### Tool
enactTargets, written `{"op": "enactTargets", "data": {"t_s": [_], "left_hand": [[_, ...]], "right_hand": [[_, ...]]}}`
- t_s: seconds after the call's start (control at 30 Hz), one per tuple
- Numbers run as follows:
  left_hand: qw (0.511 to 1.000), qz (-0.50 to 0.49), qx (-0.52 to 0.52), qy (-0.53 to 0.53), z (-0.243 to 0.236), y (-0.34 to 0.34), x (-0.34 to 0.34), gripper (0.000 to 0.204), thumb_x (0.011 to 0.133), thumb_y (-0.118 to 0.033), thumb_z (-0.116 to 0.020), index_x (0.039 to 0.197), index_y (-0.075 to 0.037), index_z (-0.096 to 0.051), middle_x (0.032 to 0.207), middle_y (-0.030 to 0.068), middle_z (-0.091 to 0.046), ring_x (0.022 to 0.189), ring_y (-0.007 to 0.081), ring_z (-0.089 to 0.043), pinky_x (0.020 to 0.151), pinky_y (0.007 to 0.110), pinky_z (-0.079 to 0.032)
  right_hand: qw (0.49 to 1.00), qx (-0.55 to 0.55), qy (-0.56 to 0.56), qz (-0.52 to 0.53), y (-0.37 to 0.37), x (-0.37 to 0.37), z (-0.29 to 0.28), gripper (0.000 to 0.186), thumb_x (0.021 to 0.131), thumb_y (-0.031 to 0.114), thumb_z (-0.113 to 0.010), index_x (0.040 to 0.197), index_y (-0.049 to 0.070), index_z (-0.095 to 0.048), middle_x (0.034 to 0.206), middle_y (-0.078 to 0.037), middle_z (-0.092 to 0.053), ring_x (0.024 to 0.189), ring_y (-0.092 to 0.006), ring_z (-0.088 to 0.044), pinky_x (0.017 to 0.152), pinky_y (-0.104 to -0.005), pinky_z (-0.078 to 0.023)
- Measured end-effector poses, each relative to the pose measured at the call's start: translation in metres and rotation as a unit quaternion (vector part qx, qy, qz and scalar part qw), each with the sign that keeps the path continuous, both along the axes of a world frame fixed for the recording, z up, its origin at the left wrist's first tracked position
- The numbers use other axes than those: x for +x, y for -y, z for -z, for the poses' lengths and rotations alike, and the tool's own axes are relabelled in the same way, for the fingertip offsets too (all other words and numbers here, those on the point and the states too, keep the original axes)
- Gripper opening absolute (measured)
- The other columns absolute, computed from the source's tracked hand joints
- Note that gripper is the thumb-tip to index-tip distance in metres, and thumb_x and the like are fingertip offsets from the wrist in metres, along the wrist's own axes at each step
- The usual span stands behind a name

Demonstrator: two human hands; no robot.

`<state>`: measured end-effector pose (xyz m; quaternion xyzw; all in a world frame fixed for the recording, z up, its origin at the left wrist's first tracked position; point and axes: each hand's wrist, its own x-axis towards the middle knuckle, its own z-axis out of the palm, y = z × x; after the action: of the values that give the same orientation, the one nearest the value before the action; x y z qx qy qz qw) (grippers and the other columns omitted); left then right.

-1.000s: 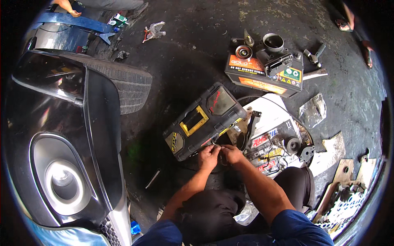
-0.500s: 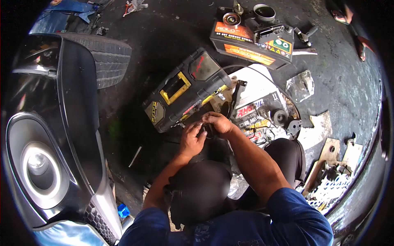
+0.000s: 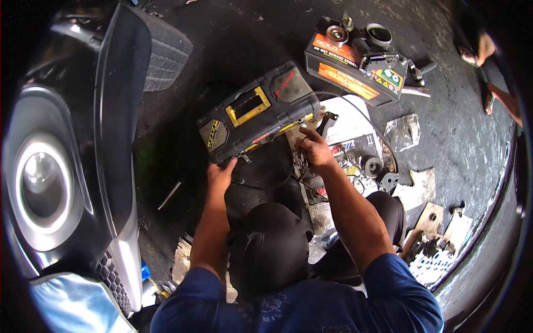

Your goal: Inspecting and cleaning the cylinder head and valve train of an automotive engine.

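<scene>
The left hand point(image 3: 220, 175) and right hand point(image 3: 316, 151) are now moved apart, so the toolbox point(image 3: 266, 121) can be reached at both ends. Whether either grip is closed cannot be told.

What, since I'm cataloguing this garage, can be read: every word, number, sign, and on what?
I won't copy wording, only locate it.
Battery: pale print on orange, green sign; smaller print unclear.
Toolbox: red scrawl; small yellow-and-black badge, unclear.
Printed sheet: large lettering, partly covered; small print unclear.
Shirt: faint lettering, too blurred.
</scene>
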<state>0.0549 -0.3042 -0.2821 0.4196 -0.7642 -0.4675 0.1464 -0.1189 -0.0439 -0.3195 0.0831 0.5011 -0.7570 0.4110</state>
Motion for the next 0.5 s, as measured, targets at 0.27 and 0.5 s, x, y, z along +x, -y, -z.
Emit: {"op": "enactTargets", "data": {"t_s": [0.27,0.5], "left_hand": [[0.987,-0.103,-0.099,0.079,-0.081,0.054,-0.071,0.074,0.092,-0.055,-0.056,0.14,0.001,-0.046,0.132,0.027,-0.055,0.124,0.0397,-0.053,0.104,0.042,-0.039],[0.975,-0.167,0.119,-0.091,-0.073,0.107,-0.121,0.086,0.09,-0.057,-0.06,0.151,-0.005,-0.03,0.152,0.0166,-0.036,0.142,0.0306,-0.032,0.114,0.046,-0.028]], "right_hand": [[0.996,0.037,-0.048,-0.072,-0.013,-0.025,-0.023,0.042,0.087,0.011,-0.058,0.124,-0.008,-0.056,0.095,-0.012,-0.067,0.087,-0.0195,-0.062,0.081,-0.0302,-0.048],[0.965,0.137,-0.188,-0.121,-0.02,-0.051,-0.027,0.033,0.084,0.019,-0.059,0.105,-0.005,-0.068,0.098,-0.011,-0.069,0.09,-0.023,-0.063,0.085,-0.0323,-0.048]]}}
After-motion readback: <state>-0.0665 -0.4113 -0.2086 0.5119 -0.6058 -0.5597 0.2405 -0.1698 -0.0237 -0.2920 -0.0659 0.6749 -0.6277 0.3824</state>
